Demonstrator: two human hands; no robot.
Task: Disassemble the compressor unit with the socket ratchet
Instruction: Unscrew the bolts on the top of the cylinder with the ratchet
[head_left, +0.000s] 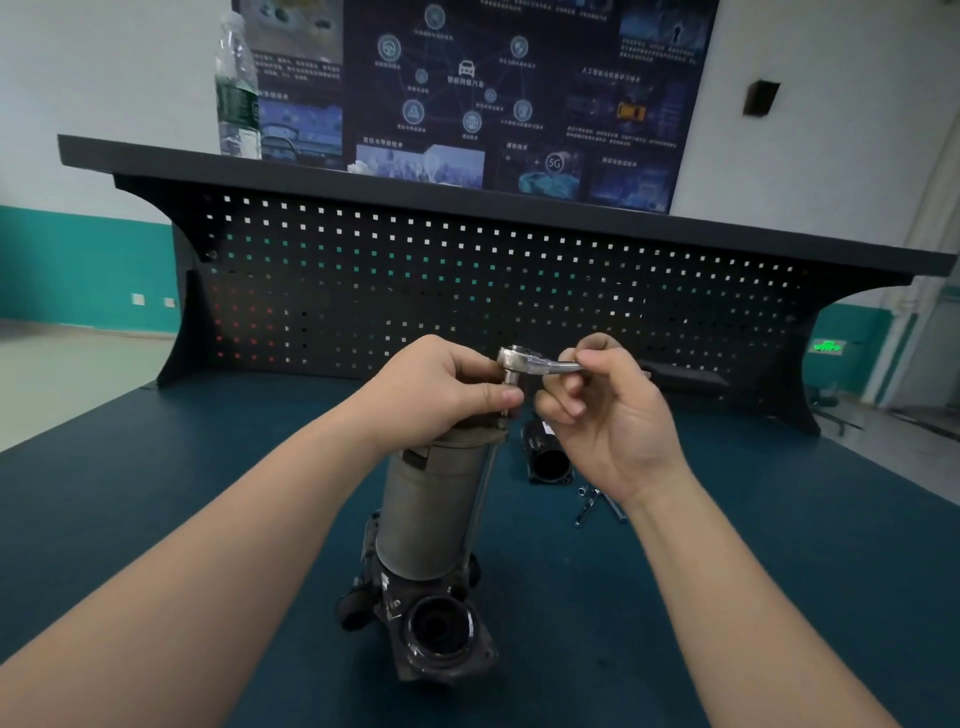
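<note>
Beyond your hands, a black pegboard panel (467, 280) rises from the far edge of the dark blue bench top (156, 493). A shelf (363, 179) runs along its top, and a clear plastic bottle (237, 88) with a green label stands on it, up and to the left of your left hand. Behind the shelf hangs a dark poster (478, 88) of diagrams. Just below your right hand, a black cylindrical housing (545, 454) lies on the bench, with a few loose metal tool pieces (597, 501) beside it. Far off to your right, a green sign (827, 346) glows.
</note>
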